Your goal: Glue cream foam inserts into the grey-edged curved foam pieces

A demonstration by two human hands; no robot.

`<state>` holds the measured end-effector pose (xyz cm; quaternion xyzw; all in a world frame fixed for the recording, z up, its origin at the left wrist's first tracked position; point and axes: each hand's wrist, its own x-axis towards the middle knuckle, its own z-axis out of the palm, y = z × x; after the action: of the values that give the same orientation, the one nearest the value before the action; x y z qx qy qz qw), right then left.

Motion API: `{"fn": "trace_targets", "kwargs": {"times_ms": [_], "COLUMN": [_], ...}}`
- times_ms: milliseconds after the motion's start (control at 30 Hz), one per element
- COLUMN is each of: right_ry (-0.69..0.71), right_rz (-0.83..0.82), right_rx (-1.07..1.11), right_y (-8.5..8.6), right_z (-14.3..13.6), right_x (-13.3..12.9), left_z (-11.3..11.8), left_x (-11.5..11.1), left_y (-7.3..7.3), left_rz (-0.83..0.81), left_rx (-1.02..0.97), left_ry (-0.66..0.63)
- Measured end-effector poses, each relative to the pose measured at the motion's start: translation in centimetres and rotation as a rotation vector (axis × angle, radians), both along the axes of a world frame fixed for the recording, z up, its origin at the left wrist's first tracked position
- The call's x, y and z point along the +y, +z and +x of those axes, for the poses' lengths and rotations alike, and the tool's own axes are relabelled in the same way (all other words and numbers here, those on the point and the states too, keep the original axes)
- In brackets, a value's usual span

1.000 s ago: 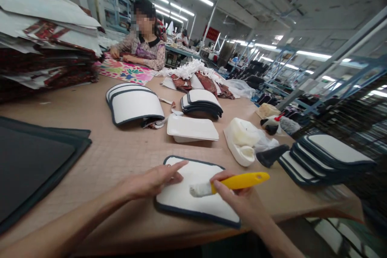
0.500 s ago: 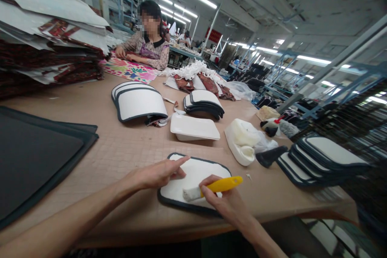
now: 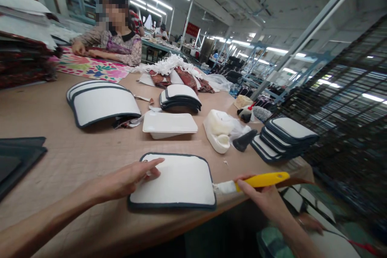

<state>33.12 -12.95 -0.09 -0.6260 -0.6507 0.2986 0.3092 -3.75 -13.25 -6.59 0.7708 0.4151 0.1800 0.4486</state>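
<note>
A white panel with a dark edge [image 3: 181, 179] lies flat on the brown-covered table near its front edge. On the panel's left part rests my left hand [image 3: 137, 175], index finger stretched out, holding nothing. My right hand [image 3: 261, 195] is closed round the yellow handle of a brush [image 3: 267, 179], to the right of the panel. The brush's pale bristles are at the panel's right edge. Behind the panel stands a white tray [image 3: 169, 124].
Curved panels [image 3: 104, 102] and a smaller stack [image 3: 179, 96] stand behind. A white plastic container [image 3: 218, 131] and stacked panels [image 3: 282, 139] are at the right. Dark sheets [image 3: 18, 161] lie left. Across the table sits a person [image 3: 116, 42] with patterned fabric [image 3: 90, 66].
The brush in my right hand has moved from over the panel to its right edge. The view has turned right, so the things on the table appear further left.
</note>
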Motion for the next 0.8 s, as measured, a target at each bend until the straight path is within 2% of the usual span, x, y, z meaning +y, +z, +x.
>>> {"fn": "trace_targets", "kwargs": {"times_ms": [100, 167, 233, 300, 367, 467, 533, 600, 800], "right_ry": [-0.072, 0.011, 0.157, 0.299, 0.423, 0.534, 0.569, 0.617, 0.666], "right_rz": [0.202, 0.259, 0.263, 0.237, 0.225, 0.225, 0.228, 0.222, 0.185], "right_rx": [0.109, 0.184, 0.245, 0.271, 0.236, -0.041, -0.275, -0.408, -0.46], "right_y": [1.6, 2.3, 2.4, 1.8, 0.7, -1.3, -2.4, -3.3, -5.1], "right_z": [-1.5, -3.3, -5.3, -7.2, -8.8, -10.3, -10.8, -11.1, -11.1], "right_x": [1.1, 2.8, 5.3, 8.4, 11.6, 15.6, 17.6, 19.0, 21.5], "left_z": [-0.5, -0.9, -1.3, -2.0, -2.7, -3.9, -4.6, -5.3, -6.3], "left_x": [1.6, 4.0, 6.9, 9.8, 12.2, 14.5, 15.2, 15.7, 16.4], "left_y": [1.7, 2.8, 3.4, 3.1, 2.3, 1.0, 0.8, 1.0, 2.0], "left_rz": [0.018, 0.116, 0.282, 0.411, 0.435, 0.395, 0.36, 0.325, 0.243], "left_rx": [-0.016, -0.011, 0.077, 0.218, 0.306, 0.332, 0.34, 0.33, 0.32], "left_ry": [0.0, 0.087, 0.225, 0.292, 0.27, 0.215, 0.162, 0.107, 0.068]}}
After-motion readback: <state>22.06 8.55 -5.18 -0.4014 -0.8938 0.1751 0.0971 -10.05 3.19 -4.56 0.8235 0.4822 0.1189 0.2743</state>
